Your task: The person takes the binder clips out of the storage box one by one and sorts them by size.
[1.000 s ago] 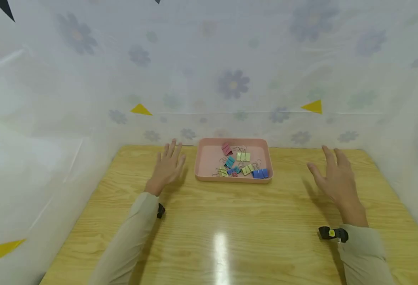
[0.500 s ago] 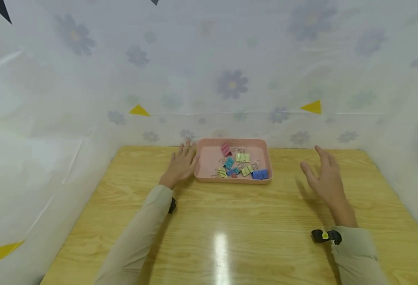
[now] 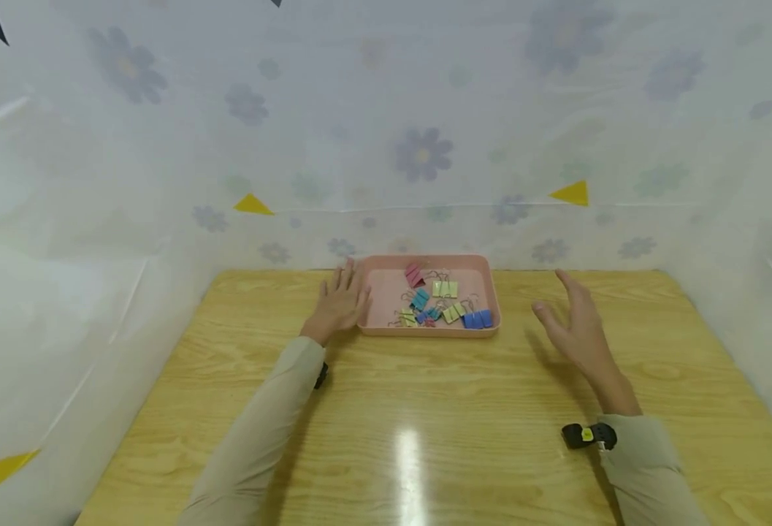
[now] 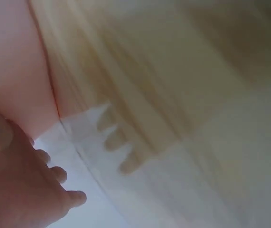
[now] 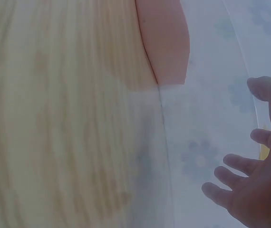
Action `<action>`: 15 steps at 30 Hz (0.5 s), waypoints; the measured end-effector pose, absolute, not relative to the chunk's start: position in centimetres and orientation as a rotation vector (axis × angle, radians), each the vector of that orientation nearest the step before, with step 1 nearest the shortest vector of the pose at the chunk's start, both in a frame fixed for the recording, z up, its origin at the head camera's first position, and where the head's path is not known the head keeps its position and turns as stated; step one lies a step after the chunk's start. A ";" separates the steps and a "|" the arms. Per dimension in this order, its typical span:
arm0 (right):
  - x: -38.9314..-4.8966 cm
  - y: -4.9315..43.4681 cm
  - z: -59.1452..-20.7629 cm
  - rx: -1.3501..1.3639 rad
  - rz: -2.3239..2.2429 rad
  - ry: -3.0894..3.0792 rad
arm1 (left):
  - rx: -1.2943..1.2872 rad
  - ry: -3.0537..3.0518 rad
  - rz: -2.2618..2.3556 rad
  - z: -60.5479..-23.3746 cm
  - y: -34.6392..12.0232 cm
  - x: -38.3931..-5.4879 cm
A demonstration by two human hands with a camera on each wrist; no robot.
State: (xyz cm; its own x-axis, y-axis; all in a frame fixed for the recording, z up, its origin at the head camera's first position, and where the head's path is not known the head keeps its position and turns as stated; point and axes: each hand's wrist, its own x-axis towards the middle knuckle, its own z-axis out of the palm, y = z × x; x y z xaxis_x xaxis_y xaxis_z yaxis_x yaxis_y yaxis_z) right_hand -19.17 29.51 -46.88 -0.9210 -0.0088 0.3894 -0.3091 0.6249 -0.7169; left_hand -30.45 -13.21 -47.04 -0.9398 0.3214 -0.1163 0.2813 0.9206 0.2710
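Note:
A shallow pink tray [image 3: 386,292] stands toward the far edge of the table, holding several binder clips in different colours. Among them are a pink clip [image 3: 415,275], a pale yellow clip [image 3: 445,289], a teal clip [image 3: 419,299] and a larger blue clip [image 3: 477,319]. My left hand [image 3: 338,301] is at the tray's left side with its fingers straight; the left wrist view shows the hand [image 4: 26,185] close against the tray wall [image 4: 24,61]. To the right of the tray, my right hand [image 3: 579,329] hovers over the table, fingers extended and thumb spread, holding nothing.
The wood-grain table [image 3: 386,394] reaches back to a pale flowered sheet [image 3: 333,131], which also hangs at both sides. Yellow triangles [image 3: 570,193] mark the sheet. A black strap device [image 3: 586,436] sits on the right wrist.
My left hand has moved right, from apart from the tray to its left side. My right hand has shifted left toward the tray. The clips stay in place within it.

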 end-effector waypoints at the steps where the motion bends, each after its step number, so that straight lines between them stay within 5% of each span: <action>1: -19.2 29.2 -46.9 0.260 1.209 -2.497 | 0.463 2.928 0.367 -47.0 -13.3 -30.3; 15: -20.0 26.3 -46.6 0.279 1.412 -2.431 | 0.462 3.002 0.321 -47.2 -15.0 -27.4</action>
State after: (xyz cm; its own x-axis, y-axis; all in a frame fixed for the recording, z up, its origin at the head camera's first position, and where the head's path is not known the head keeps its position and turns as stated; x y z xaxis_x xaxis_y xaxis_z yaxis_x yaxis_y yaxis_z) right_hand -19.96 26.29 -46.60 -0.9313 -0.0102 0.3642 -0.3214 0.4937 -0.8080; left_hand -27.43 -15.05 -47.17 -0.9505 0.3058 -0.0546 0.2874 0.9324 0.2192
